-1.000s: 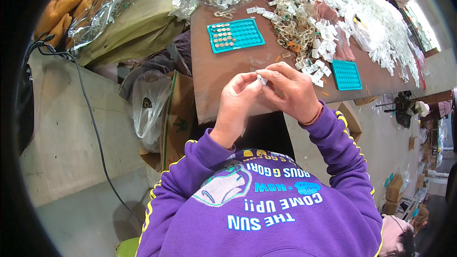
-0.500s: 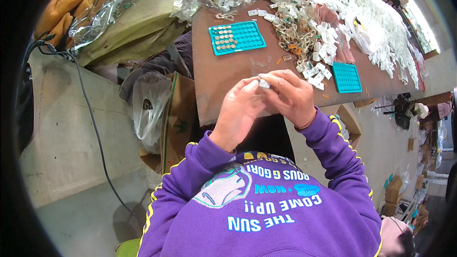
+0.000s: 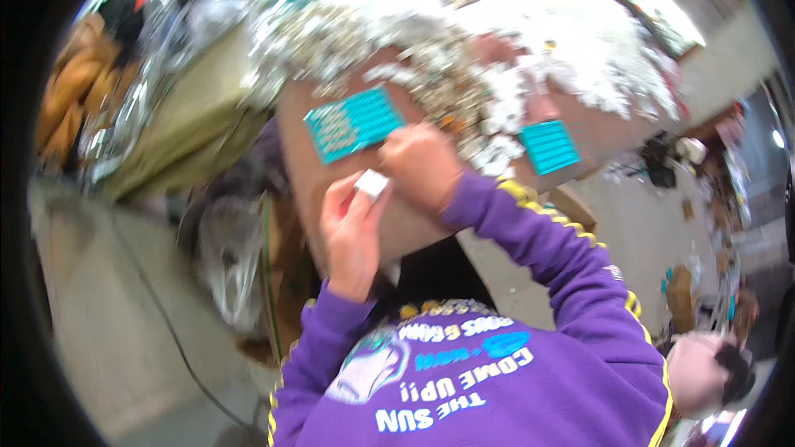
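Observation:
My left hand is closed, its thumb and fingertips pinching a small white plastic piece over the front part of the brown tabletop. My right hand lies just beyond it, fingers curled together by the near right corner of a teal tray. Whatever those fingers may hold is hidden and smeared by motion. Rows of small round silvery pieces fill the left side of that tray; its pockets on the right show none.
A second teal tray lies at the table's right edge. Tangled cords with small tags and white plastic pieces are heaped behind. Left stand a bag-lined carton and an olive cloth-like cover. Another person is at lower right.
My hands, together at the white piece before, have come apart. The left keeps the piece; the right has gone to the tray's corner. The whole view has shifted and blurred.

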### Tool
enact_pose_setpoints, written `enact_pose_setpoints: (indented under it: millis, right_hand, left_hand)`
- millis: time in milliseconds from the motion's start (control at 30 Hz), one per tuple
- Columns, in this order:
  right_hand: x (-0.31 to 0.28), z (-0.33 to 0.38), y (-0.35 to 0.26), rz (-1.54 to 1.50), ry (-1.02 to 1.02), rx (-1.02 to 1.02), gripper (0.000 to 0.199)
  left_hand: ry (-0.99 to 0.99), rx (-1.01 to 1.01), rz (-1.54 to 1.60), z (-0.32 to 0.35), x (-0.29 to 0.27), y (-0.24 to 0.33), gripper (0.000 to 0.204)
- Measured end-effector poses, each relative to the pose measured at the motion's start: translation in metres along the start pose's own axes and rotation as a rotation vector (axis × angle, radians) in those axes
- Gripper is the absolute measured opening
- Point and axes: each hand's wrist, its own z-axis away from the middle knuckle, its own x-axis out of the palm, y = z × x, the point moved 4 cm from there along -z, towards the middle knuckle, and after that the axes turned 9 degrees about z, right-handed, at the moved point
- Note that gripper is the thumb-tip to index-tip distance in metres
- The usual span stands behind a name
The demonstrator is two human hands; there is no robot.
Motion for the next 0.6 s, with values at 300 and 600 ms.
enact_pose_setpoints:
  millis: [300,600]
  right_hand:
    - [0.01,-0.009,-0.011,0.05,-0.187,0.041,0.008]
    - [0.014,-0.01,-0.015,0.038,-0.19,0.062,0.007]
  left_hand:
    - [-0.083,-0.035,0.015,0.001,-0.002,0.001,0.019]
    - [-0.069,-0.04,-0.029,0.003,-0.001,0.004,0.02]
